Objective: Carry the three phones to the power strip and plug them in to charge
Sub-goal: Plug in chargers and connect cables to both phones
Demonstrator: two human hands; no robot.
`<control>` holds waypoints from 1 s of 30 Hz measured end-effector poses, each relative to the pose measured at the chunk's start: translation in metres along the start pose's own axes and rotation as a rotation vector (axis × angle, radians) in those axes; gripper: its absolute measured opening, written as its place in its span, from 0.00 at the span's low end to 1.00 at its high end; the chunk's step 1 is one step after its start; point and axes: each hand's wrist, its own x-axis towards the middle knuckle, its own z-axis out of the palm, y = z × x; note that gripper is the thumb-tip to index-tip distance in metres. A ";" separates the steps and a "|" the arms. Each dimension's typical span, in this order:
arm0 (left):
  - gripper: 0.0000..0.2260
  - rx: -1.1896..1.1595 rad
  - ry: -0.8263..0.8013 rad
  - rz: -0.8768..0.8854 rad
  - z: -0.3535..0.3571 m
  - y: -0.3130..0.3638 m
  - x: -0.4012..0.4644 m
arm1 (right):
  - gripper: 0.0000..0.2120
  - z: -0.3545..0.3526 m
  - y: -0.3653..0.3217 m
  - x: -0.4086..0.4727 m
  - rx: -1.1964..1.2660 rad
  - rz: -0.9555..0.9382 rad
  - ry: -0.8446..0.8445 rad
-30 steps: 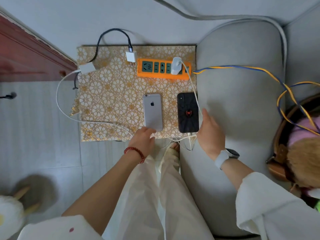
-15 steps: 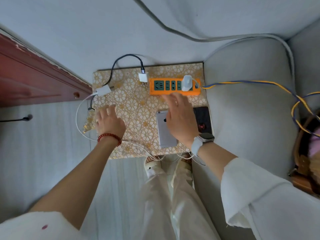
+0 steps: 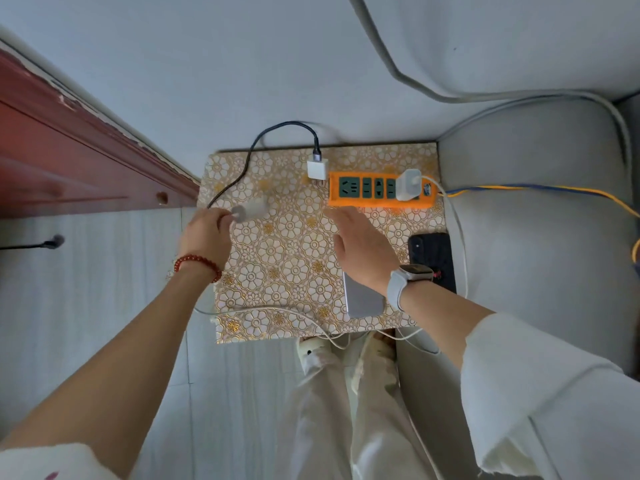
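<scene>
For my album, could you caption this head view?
Left hand grips a white charger while right hand reaches toward the orange power strip.

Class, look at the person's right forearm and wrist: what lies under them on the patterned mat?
A silver phone lies under the right hand and wrist; only its near end shows. Its far end is covered. Beside it, the black phone is partly hidden.

The power strip point(image 3: 381, 190) lies at the back right of the table point(image 3: 287, 265). A charger plug point(image 3: 317, 170) lies just left of the power strip, and another charger point(image 3: 408, 184) sits in it. Two phones point(image 3: 363, 299) point(image 3: 433, 258) lie side by side in front of the power strip.
</scene>
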 end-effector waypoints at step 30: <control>0.09 -0.314 0.005 0.199 0.009 0.073 -0.018 | 0.21 -0.073 0.066 0.045 -0.034 0.138 0.093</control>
